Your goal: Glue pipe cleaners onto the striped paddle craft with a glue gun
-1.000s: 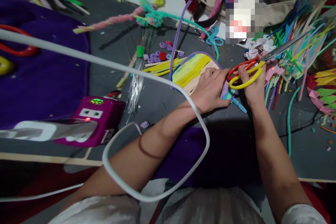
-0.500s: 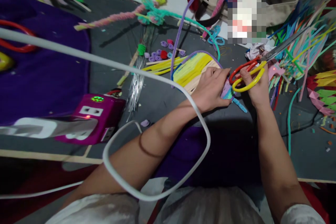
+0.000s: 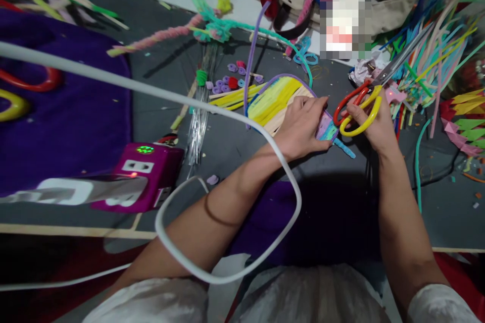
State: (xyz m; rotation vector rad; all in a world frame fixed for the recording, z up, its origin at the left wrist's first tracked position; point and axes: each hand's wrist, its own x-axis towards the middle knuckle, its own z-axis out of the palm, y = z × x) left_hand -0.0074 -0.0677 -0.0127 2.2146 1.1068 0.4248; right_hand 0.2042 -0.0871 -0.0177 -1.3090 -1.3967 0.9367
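A flat oval craft piece [image 3: 280, 96] of yellow, cream and purple strips, edged in purple, lies on the dark table. Across its right part rests my left hand [image 3: 303, 128], fingers spread and pressing it down, thumb by its lower edge. A blue twisted stem [image 3: 344, 148] sticks out at the piece's lower right end. My right hand [image 3: 373, 123] is closed on scissors [image 3: 359, 111] with one red and one yellow handle loop, just right of the piece. The scissor blades point up and right, over a pile of coloured strips.
A white cable [image 3: 212, 103] loops across the view over my left forearm. At left are a magenta power adapter [image 3: 142, 176] and a purple cloth [image 3: 68, 126]. Small purple and red coils [image 3: 229, 82] and silver wires [image 3: 195, 136] lie behind. Coloured strips [image 3: 443, 55] heap at right.
The scissors and my right hand have shifted slightly right, away from the craft piece. My left hand stays on the piece. The whole view has moved a little.
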